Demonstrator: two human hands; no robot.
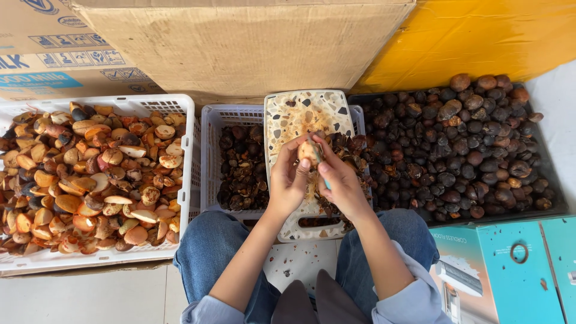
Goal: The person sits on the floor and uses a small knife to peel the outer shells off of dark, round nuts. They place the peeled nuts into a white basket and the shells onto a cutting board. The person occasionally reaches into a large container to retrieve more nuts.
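Now pale nut (310,152) btwn both hands; above cutting board (300,114)

Both forearms reach forward from the lap, bare below pushed-up sleeves. The left hand (290,180) and right hand (342,183) meet, fingers curled inward, thumbs nearly touching at the top.

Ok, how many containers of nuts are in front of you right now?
3: a white basket of peeled pieces on the left, a small white basket of peelings in the middle, and a dark tray of unpeeled nuts on the right.
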